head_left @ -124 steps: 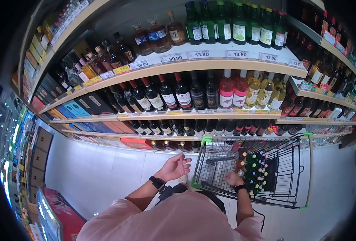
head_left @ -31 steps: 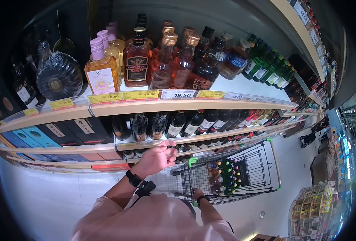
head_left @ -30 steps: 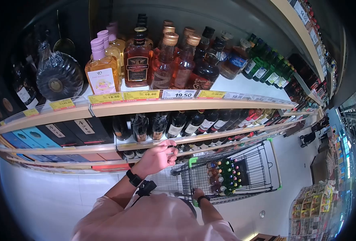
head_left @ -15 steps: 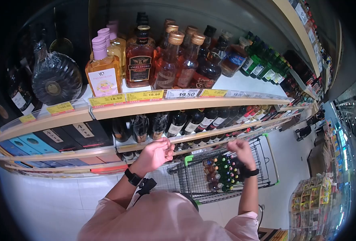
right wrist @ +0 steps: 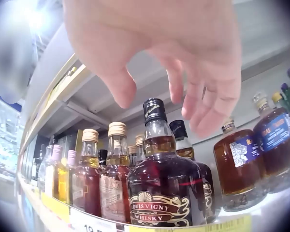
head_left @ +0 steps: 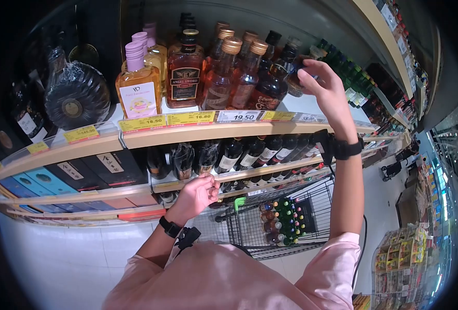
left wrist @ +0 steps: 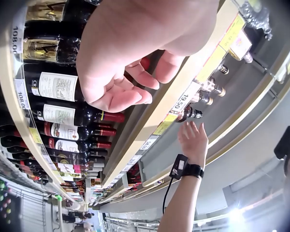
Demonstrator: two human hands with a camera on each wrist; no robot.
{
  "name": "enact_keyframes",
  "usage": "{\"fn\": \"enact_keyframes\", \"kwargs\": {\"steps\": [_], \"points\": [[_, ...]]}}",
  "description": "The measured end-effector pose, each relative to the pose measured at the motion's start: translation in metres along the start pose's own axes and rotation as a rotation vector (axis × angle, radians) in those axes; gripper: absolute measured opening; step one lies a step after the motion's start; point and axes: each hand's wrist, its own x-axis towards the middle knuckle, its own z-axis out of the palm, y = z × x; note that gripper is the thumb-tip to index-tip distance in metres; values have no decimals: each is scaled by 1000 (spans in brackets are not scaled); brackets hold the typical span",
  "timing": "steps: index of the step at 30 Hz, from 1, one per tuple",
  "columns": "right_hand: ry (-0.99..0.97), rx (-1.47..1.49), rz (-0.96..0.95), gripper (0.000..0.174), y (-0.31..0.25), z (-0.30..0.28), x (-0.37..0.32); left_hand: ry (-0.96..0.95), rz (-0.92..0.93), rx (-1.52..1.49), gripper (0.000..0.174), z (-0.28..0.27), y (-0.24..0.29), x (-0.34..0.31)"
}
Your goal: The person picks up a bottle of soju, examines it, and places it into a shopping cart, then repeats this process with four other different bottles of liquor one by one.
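Observation:
My right hand (head_left: 326, 92) reaches over the upper shelf, thumb and fingers spread and nothing between them. Under it in the right wrist view is a dark Louis Vigny whisky bottle (right wrist: 159, 186), upright, its black cap just below the gap between thumb and fingers. In the head view that whisky bottle (head_left: 270, 88) stands at the shelf's front edge, left of the hand. My left hand (head_left: 195, 197) hangs loosely curled in front of the lower shelves, holding nothing. The left wrist view shows this left hand (left wrist: 135, 48) near red-capped wine bottles (left wrist: 63, 115).
Copper-capped bottles (head_left: 219, 85) and an Angel Sword bottle (head_left: 183, 77) stand left of the whisky. Blue-labelled bottles (right wrist: 239, 166) are to its right. A shopping cart (head_left: 317, 206) with several bottles in it stands below. A snack rack (head_left: 402, 258) is at right.
My right hand has left the cart's side and risen to the upper shelf. The left hand stays low, almost unmoved. Earlier, the view shifted left along the shelves.

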Motion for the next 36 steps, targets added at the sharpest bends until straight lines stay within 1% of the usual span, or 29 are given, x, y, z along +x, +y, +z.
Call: {"fn": "enact_keyframes", "kwargs": {"steps": [4,5,7,10,11,13,14,18,20,24,26,27,28,30,32,33,34,35,36], "points": [[74,-101,-14,66,0,19,25,19,12,0,10,2,2,-7],[81,-91,11,69,1,22,29,20,9,0,10,3,3,-7],[52,-84,16,68,-5,25,33,25,-3,-2,10,2,3,-10],[37,-78,-27,65,2,31,32,-70,-31,-56,8,-9,3,-9],[41,-78,-62,65,4,32,36,-61,-23,-37,9,-8,6,-9],[33,-33,-70,60,2,34,36,-34,-19,-12,9,-6,5,-13],[27,-11,-67,58,2,35,33,-44,-10,-8,9,-6,5,-13],[16,-167,-22,45,-6,43,28,-70,-2,-1,10,-7,0,-12],[24,-94,35,44,-1,45,32,-89,-10,-18,10,-7,-2,-8],[90,90,110,37,-3,37,29,-92,-10,59,11,3,2,-11],[142,61,97,34,5,20,35,-141,8,51,13,1,5,-12],[157,125,52,30,6,9,36,-163,7,46,14,0,4,-13],[194,110,76,30,-5,-1,33,-160,20,3,15,1,3,-13],[331,51,-42,38,-17,-19,31,-158,40,-73,17,5,2,-9],[408,-28,-137,41,-30,-30,25,-164,27,-62,22,17,4,-3],[405,-109,-76,44,-40,-36,18,-167,22,-59,26,24,4,1],[374,-101,-62,44,-45,-39,12,-168,14,-57,30,30,3,5],[342,-94,-47,45,-48,-41,6,-241,10,-61,36,33,2,14],[310,-88,-30,45,-50,-42,1,-274,5,-72,38,47,2,19]]}}
